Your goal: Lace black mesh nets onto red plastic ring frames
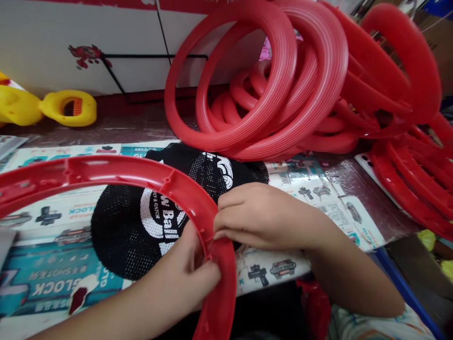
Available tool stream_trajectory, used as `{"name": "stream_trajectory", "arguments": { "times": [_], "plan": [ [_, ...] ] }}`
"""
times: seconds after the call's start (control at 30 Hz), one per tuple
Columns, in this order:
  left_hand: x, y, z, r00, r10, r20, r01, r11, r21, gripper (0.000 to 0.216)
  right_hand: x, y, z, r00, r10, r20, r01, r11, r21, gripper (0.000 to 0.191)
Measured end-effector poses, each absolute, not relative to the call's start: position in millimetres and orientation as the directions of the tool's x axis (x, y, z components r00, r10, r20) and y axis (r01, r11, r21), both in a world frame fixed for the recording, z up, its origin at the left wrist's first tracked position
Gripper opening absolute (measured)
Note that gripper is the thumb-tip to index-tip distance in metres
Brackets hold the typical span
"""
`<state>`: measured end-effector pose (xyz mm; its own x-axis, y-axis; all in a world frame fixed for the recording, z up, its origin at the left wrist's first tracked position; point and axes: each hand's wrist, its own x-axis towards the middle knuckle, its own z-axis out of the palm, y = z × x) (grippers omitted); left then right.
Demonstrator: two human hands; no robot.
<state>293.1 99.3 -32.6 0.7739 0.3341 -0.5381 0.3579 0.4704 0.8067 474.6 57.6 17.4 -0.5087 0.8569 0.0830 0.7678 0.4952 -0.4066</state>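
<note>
A red plastic ring half [116, 169], its hollow ribbed side up, runs from the left edge of the head view down to the bottom middle. My left hand [187, 269] grips its right side, with the thumb in the channel and the fingers around the inner edge. My right hand [260, 215] is closed at the same spot, fingertips pinched together over the channel. Whatever is between those fingertips is too small to make out. Beneath the ring lies a black mesh net [120, 231] with white printed lettering.
Several red ribbed rings [286, 108] are heaped at the back, with more red ring parts [417, 174] on the right. Yellow plastic pieces [83, 111] sit at the back left. Printed cardboard [63, 264] covers the table; a black wire frame [152, 55] leans against a white box [134, 33].
</note>
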Motion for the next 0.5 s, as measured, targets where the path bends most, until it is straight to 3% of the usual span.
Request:
{"name": "stream_trajectory", "arguments": {
  "times": [0.17, 0.37, 0.5],
  "plan": [
    [289, 98, -39, 0.855, 0.255, -0.453, 0.353, 0.355, 0.866, 0.052, 470, 55, 15, -0.523, 0.829, 0.198, 0.777, 0.559, -0.289, 0.026],
    [290, 99, -43, 0.915, 0.198, -0.353, 0.303, 0.242, 0.922, 0.06, 472, 59, 12, -0.536, 0.83, 0.155, 0.718, 0.544, -0.433, 0.019],
    [285, 100, -46, 0.911, 0.18, -0.371, 0.333, 0.211, 0.919, 0.06, 471, 60, 13, -0.5, 0.863, 0.073, 0.759, 0.477, -0.444, 0.017]
  ]
}}
